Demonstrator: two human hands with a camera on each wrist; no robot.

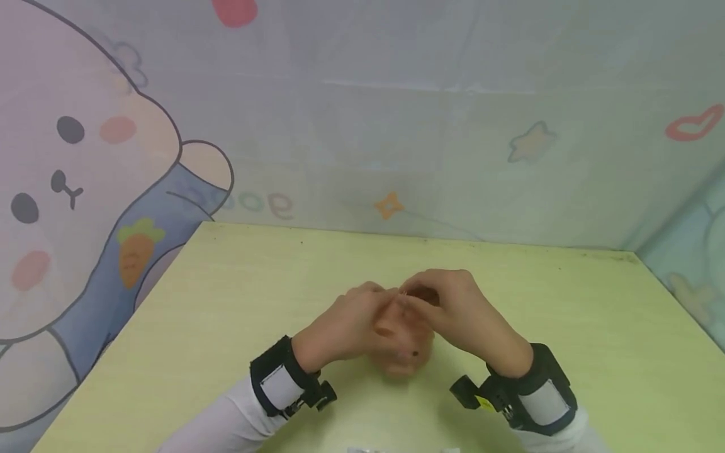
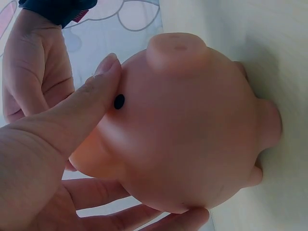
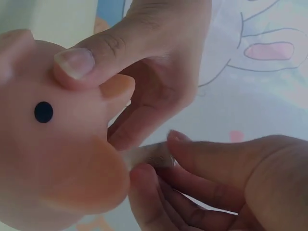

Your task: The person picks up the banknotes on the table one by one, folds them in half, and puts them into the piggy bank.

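A pink pig toy [image 1: 403, 349] is held just above the pale green table [image 1: 226, 302], between both hands, roughly at the table's middle.

Left hand [image 1: 345, 327]: grip closed around the pig's body. In the left wrist view the thumb [image 2: 82, 113] is laid along the head beside a black eye dot [image 2: 119, 101], and the fingers [image 2: 144, 211] are cupped beneath the belly. The snout [image 2: 175, 48] and stubby legs [image 2: 269, 122] are left uncovered.

Right hand [image 1: 453, 308]: grip pinched together on a small pale, thin piece [image 3: 149, 155] at the pig's back edge, seen in the right wrist view. What that piece is cannot be told; it is blurred.

Handling, as judged:
- Body is smooth, matte and rounded, and looks like hollow soft vinyl or rubber. It is probably light and likely to give under pressure.
- Little fragility is expected, but a hard squeeze may deform it.
- The surface looks slightly grippy rather than slick, though the round form could roll out of a shallow hold.
- The best hold is judged to be a wrap around the widest part of the body, thumb on top, fingers beneath, as shown now.
- Ears [image 3: 118, 86], legs and snout are small and are better used as stops than as handles.

A cartoon rabbit backdrop [image 1: 73, 189] stands behind the table.
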